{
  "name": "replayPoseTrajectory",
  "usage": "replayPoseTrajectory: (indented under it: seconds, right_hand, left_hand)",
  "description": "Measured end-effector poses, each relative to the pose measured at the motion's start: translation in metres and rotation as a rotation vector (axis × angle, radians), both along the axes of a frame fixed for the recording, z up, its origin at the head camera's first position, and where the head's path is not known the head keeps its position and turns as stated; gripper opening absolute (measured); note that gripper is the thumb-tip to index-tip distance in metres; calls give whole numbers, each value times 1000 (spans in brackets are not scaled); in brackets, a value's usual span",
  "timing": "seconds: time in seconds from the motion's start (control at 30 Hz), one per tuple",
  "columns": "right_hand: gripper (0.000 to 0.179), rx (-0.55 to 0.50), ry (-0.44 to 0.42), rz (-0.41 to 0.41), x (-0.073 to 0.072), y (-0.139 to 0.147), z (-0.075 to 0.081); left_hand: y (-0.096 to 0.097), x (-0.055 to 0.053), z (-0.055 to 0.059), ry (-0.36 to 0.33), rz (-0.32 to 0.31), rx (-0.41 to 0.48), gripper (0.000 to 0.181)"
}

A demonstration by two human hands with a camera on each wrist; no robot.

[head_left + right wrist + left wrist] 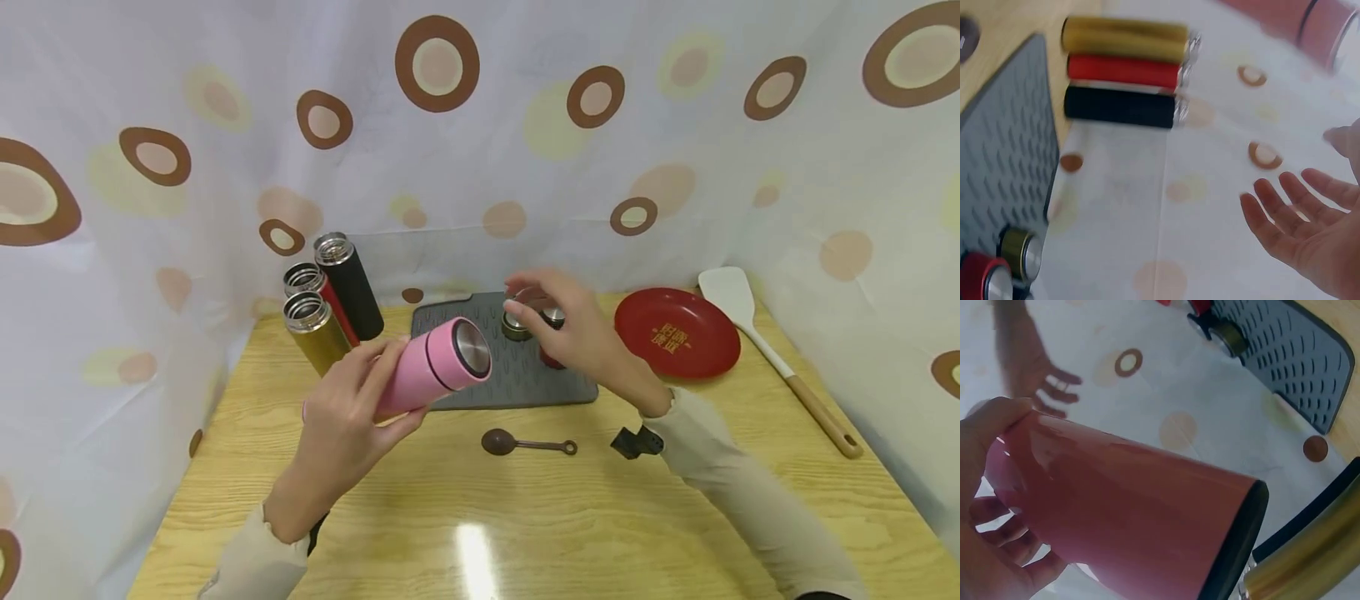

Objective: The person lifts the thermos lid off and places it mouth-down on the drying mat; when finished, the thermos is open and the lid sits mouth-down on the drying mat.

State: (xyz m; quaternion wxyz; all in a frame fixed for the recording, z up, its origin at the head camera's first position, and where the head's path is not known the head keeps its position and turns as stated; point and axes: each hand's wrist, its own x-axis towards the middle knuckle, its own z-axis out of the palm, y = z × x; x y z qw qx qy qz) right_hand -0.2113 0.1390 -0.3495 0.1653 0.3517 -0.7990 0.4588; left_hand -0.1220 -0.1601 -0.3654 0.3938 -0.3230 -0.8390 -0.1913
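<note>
My left hand (341, 417) grips a pink vacuum flask (416, 379) above the table, tilted so that its steel-topped lid points to the right. In the left wrist view, fingers and thumb wrap round the lid-side part of the flask (1129, 494). Over the grey mat (480, 387), my right hand (566, 321) hovers with fingers loosely spread and nothing held. The right wrist view shows the same hand (1316, 240) palm out, apart from the pink flask. Beneath it on the mat are a gold lid (1016, 251), a red lid (979, 275) and a partly hidden dark lid.
Lidless gold (321, 340), red (337, 312) and black (354, 292) flasks stand at the back left. A brown spoon (498, 442) lies before the mat. To the right are a red plate (645, 333) and a white turner (729, 298) with a wooden handle. Patterned cloth borders the table.
</note>
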Motion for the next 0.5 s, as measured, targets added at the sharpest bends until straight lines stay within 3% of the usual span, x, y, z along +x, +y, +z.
replayPoseTrajectory:
  seconds: [0.07,0.23,0.37,0.5]
  right_hand:
    - [38,-5,-50,28,14,-5,3]
    - [50,76,-268,89,39,-14,4]
    - [59,162,-423,72,46,-20,-5]
    - [67,215,-540,27,48,-21,-12]
  left_hand:
    - [6,-2,-6,-1,-6,-34,83]
    - [16,-11,-19,39,14,-141,82]
    - [22,-20,-30,71,50,-211,82]
    - [26,-26,-41,89,66,-227,84]
